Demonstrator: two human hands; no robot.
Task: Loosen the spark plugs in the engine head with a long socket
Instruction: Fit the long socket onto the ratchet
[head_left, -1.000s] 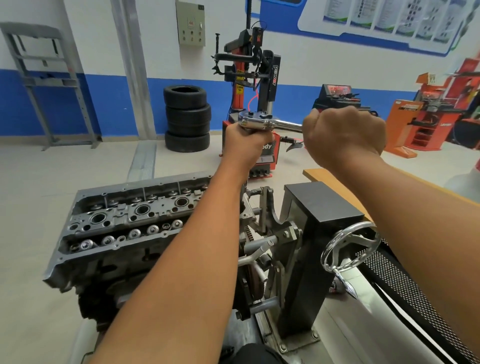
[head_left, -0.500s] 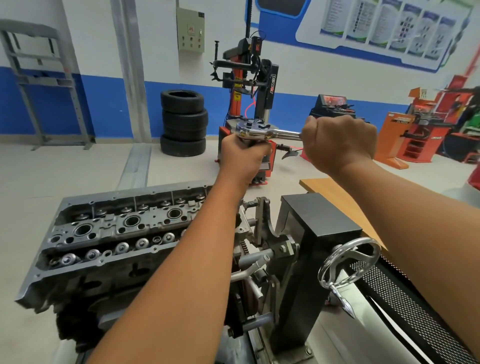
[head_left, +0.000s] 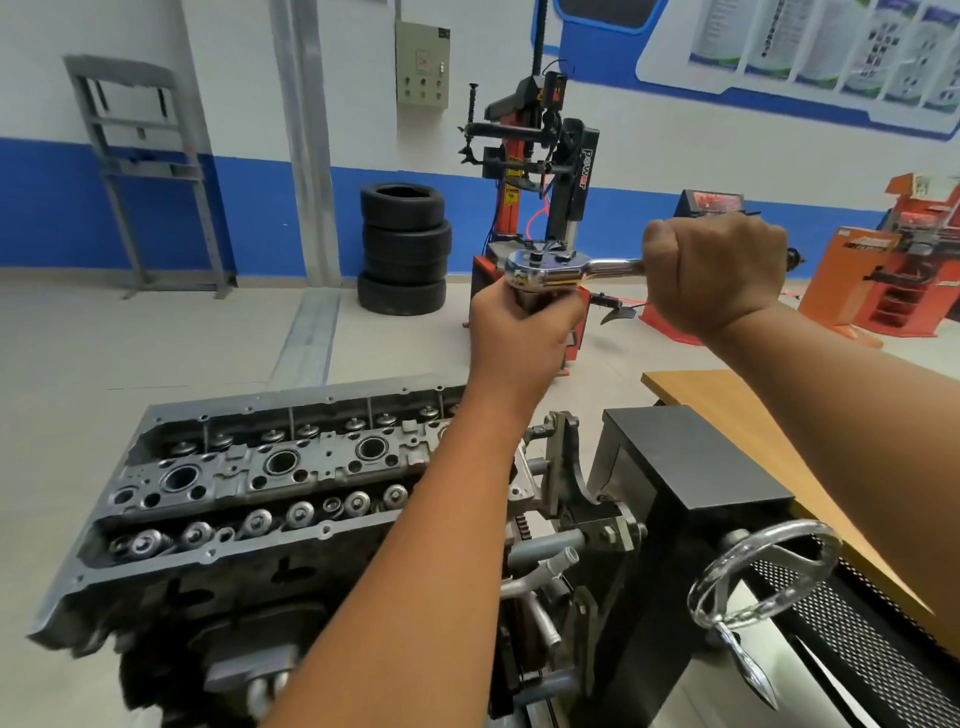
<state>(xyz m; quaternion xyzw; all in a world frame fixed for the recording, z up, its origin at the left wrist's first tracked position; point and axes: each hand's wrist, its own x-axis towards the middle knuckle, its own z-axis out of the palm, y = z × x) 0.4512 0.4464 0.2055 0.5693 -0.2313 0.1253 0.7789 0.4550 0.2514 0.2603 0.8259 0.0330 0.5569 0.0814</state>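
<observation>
On its stand at the left, the engine head (head_left: 270, 483) shows a row of open plug wells, its right end hidden behind the person's forearm. The left hand (head_left: 524, 338) is raised above that hidden end, its grip curled round the top of the long socket (head_left: 537, 301) just under the ratchet (head_left: 550, 267); the socket's lower length is hidden by the hand and arm, so whether it sits on a plug cannot be told. The right hand (head_left: 714, 275), fisted round the ratchet's handle, has hardly swung it in the past second, though the view has shifted; the turn that would loosen this spark plug looks barely begun. Farther right stands the stand's chrome handwheel (head_left: 763, 577), beside a wooden worktop (head_left: 727, 395).
</observation>
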